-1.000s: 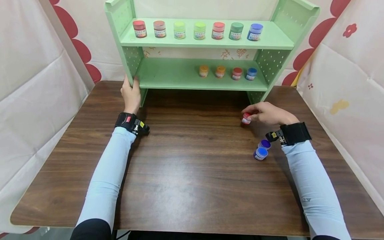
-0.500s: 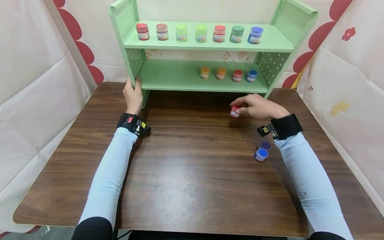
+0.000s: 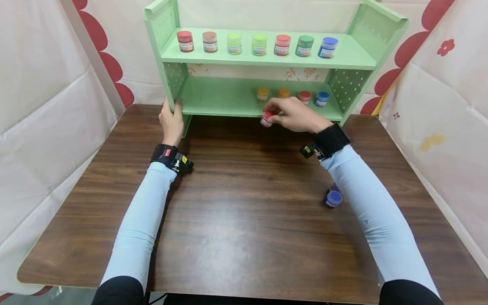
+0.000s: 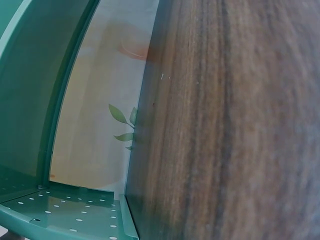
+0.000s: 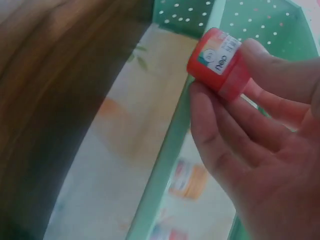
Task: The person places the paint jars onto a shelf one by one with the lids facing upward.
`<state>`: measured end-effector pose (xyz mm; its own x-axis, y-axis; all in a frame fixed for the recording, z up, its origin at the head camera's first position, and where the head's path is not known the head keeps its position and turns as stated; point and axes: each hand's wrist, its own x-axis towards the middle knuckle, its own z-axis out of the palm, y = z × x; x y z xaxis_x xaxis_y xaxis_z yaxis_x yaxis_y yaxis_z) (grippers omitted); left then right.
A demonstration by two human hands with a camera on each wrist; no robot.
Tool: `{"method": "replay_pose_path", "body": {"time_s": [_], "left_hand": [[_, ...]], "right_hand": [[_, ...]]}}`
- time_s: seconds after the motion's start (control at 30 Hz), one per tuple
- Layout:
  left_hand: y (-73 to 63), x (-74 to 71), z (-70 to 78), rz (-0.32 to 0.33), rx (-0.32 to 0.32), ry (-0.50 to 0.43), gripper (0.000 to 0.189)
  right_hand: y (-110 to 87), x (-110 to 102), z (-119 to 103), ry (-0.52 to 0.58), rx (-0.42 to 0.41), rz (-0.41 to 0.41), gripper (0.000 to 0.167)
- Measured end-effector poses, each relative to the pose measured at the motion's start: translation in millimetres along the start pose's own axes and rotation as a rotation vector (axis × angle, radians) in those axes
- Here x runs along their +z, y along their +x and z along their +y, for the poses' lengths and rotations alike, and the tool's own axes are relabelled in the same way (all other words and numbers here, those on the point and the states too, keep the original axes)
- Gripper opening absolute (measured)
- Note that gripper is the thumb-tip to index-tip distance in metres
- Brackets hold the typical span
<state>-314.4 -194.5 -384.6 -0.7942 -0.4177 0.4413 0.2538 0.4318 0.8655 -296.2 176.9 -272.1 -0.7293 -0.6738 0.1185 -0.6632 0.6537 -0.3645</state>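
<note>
My right hand [image 3: 295,115] pinches a small red paint jar [image 5: 215,62] between thumb and fingers, in front of the lower shelf's edge. In the right wrist view the jar's printed label faces the camera. With its fingers round the side panel's lower front edge, my left hand [image 3: 171,123] grips the green shelf rack [image 3: 213,96]. The left wrist view shows the rack's underside and the tabletop, but not that hand. On the lower shelf stand two orange jars [image 3: 262,94], a red jar [image 3: 304,96] and a blue jar [image 3: 322,99]; my right hand partly covers some of them.
Several larger jars in red, green and blue line the upper shelf [image 3: 267,59]. Two blue jars [image 3: 333,198] stand on the wooden table [image 3: 228,203], one partly behind my right sleeve. White patterned cloth [image 3: 438,127] hangs around the table.
My right hand has lifted the red jar off the table and carried it left and up to the lower shelf's front edge. My left hand keeps its grip on the rack.
</note>
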Motion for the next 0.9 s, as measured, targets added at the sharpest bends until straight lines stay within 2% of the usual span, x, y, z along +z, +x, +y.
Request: {"method": "replay_pose_path", "body": {"time_s": [0.2, 0.37, 0.53, 0.73, 0.9], "left_hand": [[-0.4, 0.0, 0.4, 0.006, -0.01, 0.006, 0.043], [-2.9, 1.4, -0.2, -0.006, 0.004, -0.011, 0.043], [-3.5, 3.3, -0.2, -0.018, 0.004, -0.029, 0.043], [-0.5, 2.9, 0.9, -0.025, -0.001, -0.047, 0.044], [0.9, 0.4, -1.0, -0.012, -0.008, -0.036, 0.045]], "right_hand": [[36.7, -3.7, -19.1, -0.026, -0.015, 0.002, 0.029], [62.1, -4.4, -25.8, -0.067, -0.005, -0.062, 0.031], [79.7, -6.0, -27.5, -0.106, 0.023, -0.135, 0.031], [100.6, -12.0, -27.5, -0.206, 0.037, -0.133, 0.024], [114.1, -14.9, -29.1, -0.181, 0.116, -0.143, 0.026]]}}
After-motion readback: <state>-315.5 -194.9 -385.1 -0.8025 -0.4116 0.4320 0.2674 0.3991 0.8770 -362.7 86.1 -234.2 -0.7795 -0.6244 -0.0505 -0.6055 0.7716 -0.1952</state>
